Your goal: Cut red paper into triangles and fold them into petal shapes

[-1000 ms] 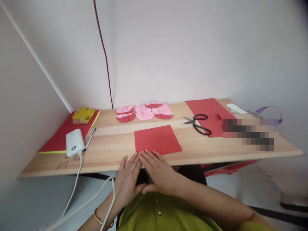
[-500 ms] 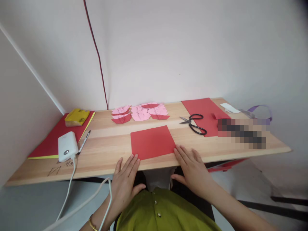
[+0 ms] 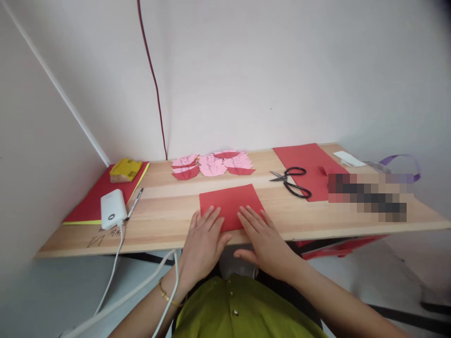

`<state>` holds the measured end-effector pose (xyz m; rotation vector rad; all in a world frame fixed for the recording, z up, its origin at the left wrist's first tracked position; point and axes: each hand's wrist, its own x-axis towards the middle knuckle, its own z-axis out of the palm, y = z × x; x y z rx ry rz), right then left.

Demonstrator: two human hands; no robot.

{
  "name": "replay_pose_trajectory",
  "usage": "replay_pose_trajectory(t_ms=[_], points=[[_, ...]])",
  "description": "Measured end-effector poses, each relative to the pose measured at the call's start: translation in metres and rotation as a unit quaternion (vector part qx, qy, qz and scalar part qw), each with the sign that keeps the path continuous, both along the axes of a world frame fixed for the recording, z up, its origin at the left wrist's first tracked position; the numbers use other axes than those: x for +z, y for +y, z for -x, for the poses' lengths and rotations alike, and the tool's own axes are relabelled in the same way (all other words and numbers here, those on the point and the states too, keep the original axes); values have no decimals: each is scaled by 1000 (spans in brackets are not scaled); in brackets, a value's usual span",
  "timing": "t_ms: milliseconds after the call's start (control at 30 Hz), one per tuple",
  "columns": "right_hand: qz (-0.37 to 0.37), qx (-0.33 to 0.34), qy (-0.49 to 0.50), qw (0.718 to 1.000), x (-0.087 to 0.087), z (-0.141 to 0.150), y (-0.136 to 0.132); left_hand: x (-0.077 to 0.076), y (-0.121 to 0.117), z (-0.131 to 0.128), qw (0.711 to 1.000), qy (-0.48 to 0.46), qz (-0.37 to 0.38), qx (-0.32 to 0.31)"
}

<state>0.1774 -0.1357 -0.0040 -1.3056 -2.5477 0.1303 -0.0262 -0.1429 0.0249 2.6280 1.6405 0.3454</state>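
Observation:
A red sheet of paper [image 3: 230, 202] lies flat near the front edge of the wooden table [image 3: 165, 188]. My left hand [image 3: 206, 239] rests open on its near left part, fingers stretched out and thumb apart. On the near right part lies my right hand [image 3: 262, 237], also open and flat, its thumb pointing inward. The fingers of both hands cover parts of the sheet. Beyond it are several cut pink and red paper pieces [image 3: 212, 165]. To the right, black-handled scissors [image 3: 291, 181] lie with their blades slightly apart, partly over a larger red sheet [image 3: 303, 157].
At the left, a white power bank [image 3: 113, 206] with a white cable [image 3: 116, 263] sits beside a pen [image 3: 135, 204]. Behind it a yellow packet [image 3: 126, 170] rests on red and yellow sheets [image 3: 88, 199]. A white object [image 3: 348, 158] and a purple strap [image 3: 401, 157] lie far right, near a blurred-out patch.
My hands first lay together at the sheet's near edge, then spread to its two near corners. Now both have moved forward onto the sheet, closer to each other.

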Motion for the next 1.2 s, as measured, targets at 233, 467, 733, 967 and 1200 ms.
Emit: replay_pose_trajectory(t_ms=[233, 467, 733, 967, 1200], points=[[27, 20, -20, 999, -18, 15, -1, -18, 52, -17, 997, 18, 47, -50], [0, -37, -57, 998, -22, -27, -10, -35, 57, -7, 995, 62, 36, -75], [-13, -104, -38, 994, -8, -87, 0, -26, 61, 10, 992, 70, 84, -67], [-80, -220, -2, 972, 7, -119, 74, 7, 87, 6, 994, 52, 89, -32], [8, -345, -83, 935, 7, -103, 113, -15, 119, -7, 999, 30, 37, -4]])
